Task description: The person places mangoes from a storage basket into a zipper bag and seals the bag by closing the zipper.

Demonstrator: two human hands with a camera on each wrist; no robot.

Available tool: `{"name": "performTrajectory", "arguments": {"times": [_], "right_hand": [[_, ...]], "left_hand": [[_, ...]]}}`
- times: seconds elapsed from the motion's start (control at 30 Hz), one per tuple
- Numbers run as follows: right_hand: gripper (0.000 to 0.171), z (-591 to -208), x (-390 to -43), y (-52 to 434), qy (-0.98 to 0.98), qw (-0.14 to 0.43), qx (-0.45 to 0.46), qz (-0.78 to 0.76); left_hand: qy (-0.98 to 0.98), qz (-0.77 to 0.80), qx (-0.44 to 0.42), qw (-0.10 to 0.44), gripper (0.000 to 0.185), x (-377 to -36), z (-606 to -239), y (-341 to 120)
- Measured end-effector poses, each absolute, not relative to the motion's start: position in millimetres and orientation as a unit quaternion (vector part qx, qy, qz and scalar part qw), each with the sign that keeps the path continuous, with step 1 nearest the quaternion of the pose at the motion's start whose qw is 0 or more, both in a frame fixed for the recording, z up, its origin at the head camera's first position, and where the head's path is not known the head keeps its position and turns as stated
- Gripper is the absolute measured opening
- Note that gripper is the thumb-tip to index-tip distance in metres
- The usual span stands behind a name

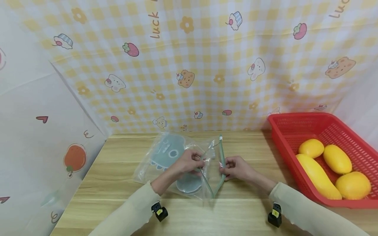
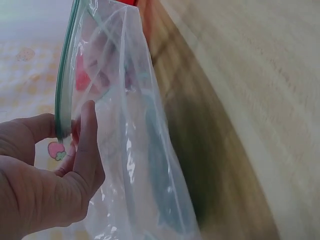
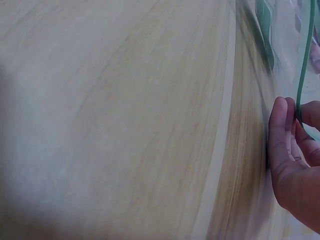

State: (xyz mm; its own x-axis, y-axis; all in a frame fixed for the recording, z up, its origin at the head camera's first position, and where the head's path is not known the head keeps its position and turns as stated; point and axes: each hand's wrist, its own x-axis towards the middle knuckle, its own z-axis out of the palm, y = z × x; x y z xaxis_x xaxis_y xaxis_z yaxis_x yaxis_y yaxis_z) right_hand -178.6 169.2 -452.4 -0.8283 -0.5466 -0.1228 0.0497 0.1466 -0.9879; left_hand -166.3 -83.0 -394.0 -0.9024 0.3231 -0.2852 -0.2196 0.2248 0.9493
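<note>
A clear zip bag [image 1: 168, 154] printed with a blue-green cartoon figure lies on the wooden table, its mouth facing right. Both green zip edges are spread apart into a diamond-shaped opening. With thumb and fingers my left hand [image 1: 190, 161] pinches the left edge of the mouth; the left wrist view shows the green strip [image 2: 62, 90] between thumb and fingers. My right hand [image 1: 235, 167] pinches the opposite edge, and its fingertips [image 3: 280, 107] meet the green strip in the right wrist view. A white slider sits at the far end of the zip.
To the right stands a red plastic basket [image 1: 279, 131] holding several yellow fruits, among them a long one [image 1: 317, 177] and rounder ones [image 1: 337, 159]. A checked, patterned cloth [image 1: 206, 59] hangs behind the wooden table [image 1: 118, 164], with a white sheet [image 1: 32, 131] on the left.
</note>
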Motion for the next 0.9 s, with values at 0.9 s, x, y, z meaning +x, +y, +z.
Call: {"name": "performTrajectory", "arguments": {"times": [0.9], "right_hand": [[0.008, -454.2, -181.7, 182.8, 0.735, 0.233, -0.162, -0.616]], "left_hand": [[0.807, 0.557, 0.087, 0.174, 0.012, -170.6, -325.1, -162.3]]}}
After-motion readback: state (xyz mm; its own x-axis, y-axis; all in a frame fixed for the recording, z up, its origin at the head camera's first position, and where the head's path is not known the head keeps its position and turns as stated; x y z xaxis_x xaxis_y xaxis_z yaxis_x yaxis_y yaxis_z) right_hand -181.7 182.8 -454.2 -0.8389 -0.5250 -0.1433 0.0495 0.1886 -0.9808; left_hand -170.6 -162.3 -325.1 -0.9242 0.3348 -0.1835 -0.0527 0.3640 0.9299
